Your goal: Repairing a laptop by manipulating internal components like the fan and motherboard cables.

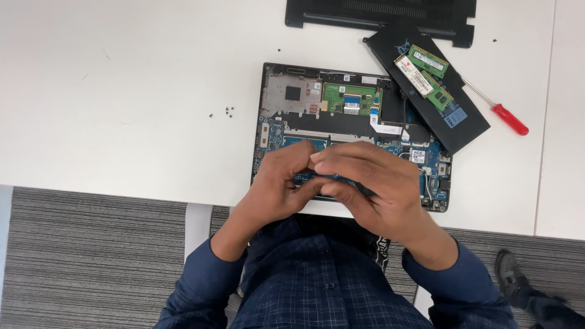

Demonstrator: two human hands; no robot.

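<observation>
Head view: left hand [277,183] and right hand [365,183] meet, fingers curled, over opened laptop [304,103].

light: bright, even, overhead | shadows: soft under hands [341,183] | focus: sharp | glare: none

Table [122,91] smooth matt white; screwdriver [510,119] handle glossy red plastic; back cover [378,12] matt black plastic; carpet [91,256] ribbed grey.

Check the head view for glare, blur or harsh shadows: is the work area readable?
Head view: even, soft light, no glare on the white table; only faint shadows. The opened laptop and the red screwdriver are sharp. Left hand and right hand hide the board beneath them.
</observation>
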